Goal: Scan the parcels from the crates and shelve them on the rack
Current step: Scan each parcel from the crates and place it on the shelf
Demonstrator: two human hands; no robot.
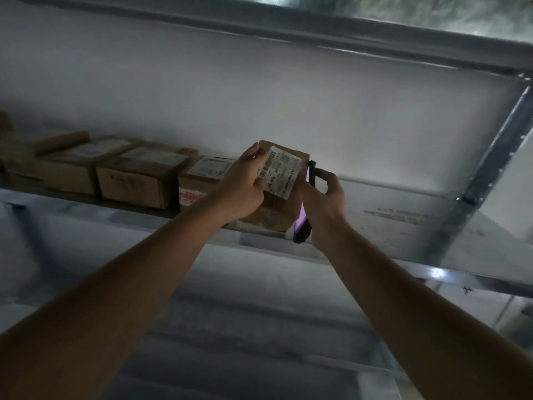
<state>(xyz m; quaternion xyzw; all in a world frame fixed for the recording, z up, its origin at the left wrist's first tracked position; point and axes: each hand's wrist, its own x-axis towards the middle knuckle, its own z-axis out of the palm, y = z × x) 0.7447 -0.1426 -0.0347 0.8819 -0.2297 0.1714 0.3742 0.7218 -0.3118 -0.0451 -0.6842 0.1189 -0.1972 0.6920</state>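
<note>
Left hand point(245, 180): I see it gripping one labelled brown parcel point(277, 206).
Right hand point(326, 194): gripping one handheld scanner point(302, 220).
Shelf point(403, 226): four cardboard boxes point(138, 180) in a row.

Left arm: I am reaching it up and forward from the lower left, forearm bare, wrist nearly straight. Left hand point(245, 180): I am gripping the parcel point(277, 192), fingers curled over its near edge, thumb lying on the labelled face. Right arm: I am extending it up from the lower right, forearm bare. Right hand point(324, 197): I am holding the handheld scanner point(302, 226) edge-on, index finger hooked over its top end.
</note>
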